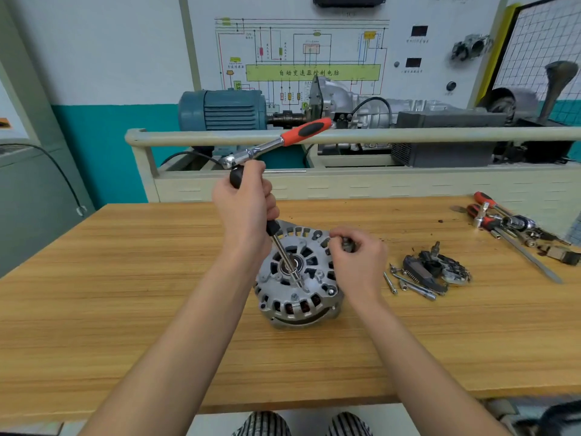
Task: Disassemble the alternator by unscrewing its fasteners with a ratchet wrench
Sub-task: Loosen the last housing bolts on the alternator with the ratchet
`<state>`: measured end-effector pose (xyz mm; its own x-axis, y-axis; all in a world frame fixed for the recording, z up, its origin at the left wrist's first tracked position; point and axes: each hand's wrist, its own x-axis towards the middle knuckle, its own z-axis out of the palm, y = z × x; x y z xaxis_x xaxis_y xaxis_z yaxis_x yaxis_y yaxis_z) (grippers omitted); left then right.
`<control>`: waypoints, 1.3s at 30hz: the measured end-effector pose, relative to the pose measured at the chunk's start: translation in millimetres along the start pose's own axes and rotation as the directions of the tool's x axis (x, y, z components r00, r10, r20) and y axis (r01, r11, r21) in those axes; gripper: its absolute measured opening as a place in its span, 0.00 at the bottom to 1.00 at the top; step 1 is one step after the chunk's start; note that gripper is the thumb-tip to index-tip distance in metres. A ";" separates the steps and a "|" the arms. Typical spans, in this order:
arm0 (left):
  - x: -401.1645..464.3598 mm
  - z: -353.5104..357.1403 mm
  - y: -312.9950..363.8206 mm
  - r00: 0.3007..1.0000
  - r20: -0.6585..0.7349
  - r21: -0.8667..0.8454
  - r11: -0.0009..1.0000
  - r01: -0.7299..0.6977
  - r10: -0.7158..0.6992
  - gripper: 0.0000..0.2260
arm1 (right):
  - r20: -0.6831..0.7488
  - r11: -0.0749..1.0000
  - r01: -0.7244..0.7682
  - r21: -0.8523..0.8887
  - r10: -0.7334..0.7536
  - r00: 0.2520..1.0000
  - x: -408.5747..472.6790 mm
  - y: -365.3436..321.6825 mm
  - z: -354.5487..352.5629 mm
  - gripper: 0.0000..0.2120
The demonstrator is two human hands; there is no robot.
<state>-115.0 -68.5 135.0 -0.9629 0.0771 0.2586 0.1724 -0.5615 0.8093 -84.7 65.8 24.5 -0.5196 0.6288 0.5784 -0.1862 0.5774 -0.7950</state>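
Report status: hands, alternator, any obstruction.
Left hand grips extension driver under ratchet wrench, tip on alternator. Right hand pinches small part at its rim. No obstruction visible.

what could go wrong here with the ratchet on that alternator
The alternator sits loose on the table, steadied only by the right hand, so it may twist. The left hand grips the long extension, which leans; the bit could slip. Loose bolts could roll off.
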 end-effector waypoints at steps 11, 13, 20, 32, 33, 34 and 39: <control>-15.0 2.0 -22.0 0.997 -0.004 -0.024 0.997 -0.075 0.074 0.16 | -0.116 0.982 0.005 -0.189 -0.027 0.993 -14.1 -15.8 11.9 0.07; -16.4 2.3 -21.9 0.996 0.001 -0.016 0.996 -0.090 0.090 0.16 | -0.117 0.978 0.003 -0.209 -0.028 0.993 -13.8 -16.8 12.6 0.07; -29.6 3.1 -24.2 0.964 0.127 0.016 0.972 -0.236 0.232 0.14 | -0.112 0.972 0.007 -0.235 -0.034 0.993 -10.8 -19.3 20.2 0.07; -38.4 9.8 -27.1 0.968 0.059 0.067 0.967 -0.246 0.242 0.15 | 0.460 0.337 -0.379 0.862 -0.204 0.864 38.2 -103.8 -64.8 0.20; -41.3 10.4 -28.5 0.967 0.053 0.072 0.965 -0.251 0.247 0.15 | 0.413 0.265 -0.359 0.895 -0.187 0.891 39.1 -113.5 -64.9 0.13; -44.4 10.9 -30.1 0.966 0.046 0.077 0.964 -0.256 0.253 0.15 | 0.399 0.180 -0.368 0.912 -0.185 0.898 37.1 -123.7 -65.0 0.08; -61.6 12.2 -39.3 0.945 0.054 0.124 0.937 -0.327 0.322 0.10 | 0.297 -0.034 -0.315 0.949 -0.251 0.921 7.0 -136.8 -70.9 0.25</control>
<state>-59.9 -41.1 93.7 -0.8431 -0.0633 0.5340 0.5019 -0.4490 0.7393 -3.7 28.2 150.3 -0.6795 0.2803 0.6780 -0.6213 -0.7112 -0.3288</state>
